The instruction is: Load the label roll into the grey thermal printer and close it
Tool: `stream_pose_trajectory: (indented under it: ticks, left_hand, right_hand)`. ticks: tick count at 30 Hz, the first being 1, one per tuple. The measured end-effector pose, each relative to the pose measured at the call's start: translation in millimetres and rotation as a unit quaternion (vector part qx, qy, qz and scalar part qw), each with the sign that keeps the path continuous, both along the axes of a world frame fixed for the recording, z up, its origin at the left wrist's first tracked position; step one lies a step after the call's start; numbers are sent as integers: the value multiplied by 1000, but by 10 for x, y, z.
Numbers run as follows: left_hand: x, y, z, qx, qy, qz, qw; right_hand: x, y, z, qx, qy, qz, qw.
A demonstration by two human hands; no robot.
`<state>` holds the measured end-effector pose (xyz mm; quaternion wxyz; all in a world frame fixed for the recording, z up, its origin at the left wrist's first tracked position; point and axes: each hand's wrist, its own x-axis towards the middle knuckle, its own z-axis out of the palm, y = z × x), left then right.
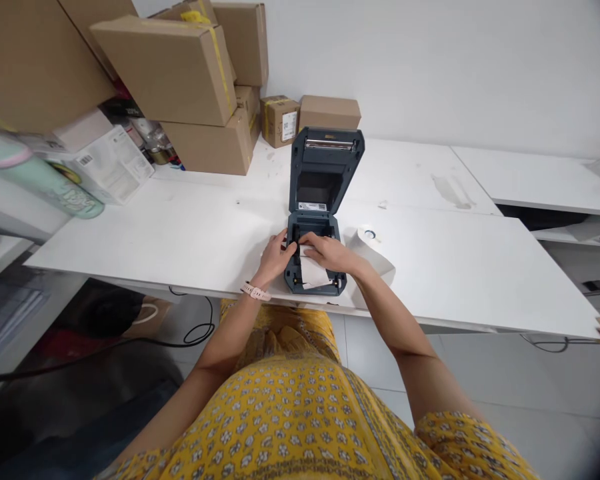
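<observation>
A dark label printer [300, 285] stands at the front of the white table with its lid [329, 160] tilted up and back. Inside its bay sits a small white label roll [307, 251]; a strip of label paper [314, 272] runs from it toward the front slot. My right hand [327, 253] reaches over from the right, fingers closed on the roll. At the printer's left side wall is my left hand [277, 255], its thumb over the rim and its fingers along the outer side. A loose length of white paper [373, 252] curls on the table right of the printer.
Stacked cardboard boxes [180, 73] fill the back left, with two smaller boxes [330, 111] against the wall. A mint bottle [55, 183] and a white carton [115, 163] stand at the left. The table's front edge is close to the printer. Black cables [200, 330] hang below.
</observation>
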<state>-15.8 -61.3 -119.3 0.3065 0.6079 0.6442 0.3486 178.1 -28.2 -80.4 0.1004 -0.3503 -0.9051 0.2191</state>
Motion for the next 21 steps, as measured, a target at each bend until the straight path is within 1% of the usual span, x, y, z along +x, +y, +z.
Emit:
stream_pose_trajectory:
  ticks: [2, 5, 7, 10, 13, 17, 21]
  left_hand:
    - [9, 7, -34, 5, -31, -3, 1000]
    - [19, 20, -70, 18, -66, -6, 998]
    - [18, 29, -75, 19, -78, -7, 997]
    - [7, 40, -48, 12, -65, -17, 998]
    - [-3, 48, 1, 6, -37, -33, 999]
    - [9, 48, 42, 3, -16, -35, 999]
    - [37, 36, 28, 2, -25, -21, 999]
  right_hand:
    - [9, -7, -24, -11, 31, 1, 999]
    - [33, -21, -38, -25, 59, 25, 998]
    - [55, -32, -27, -47, 68, 39, 996]
    - [86, -39, 17, -90, 66, 48, 993]
    - [108, -32, 62, -117, 56, 58, 990]
    - [126, -8, 66, -124, 46, 72, 989]
    - [139, 7, 28, -121, 36, 61, 990]
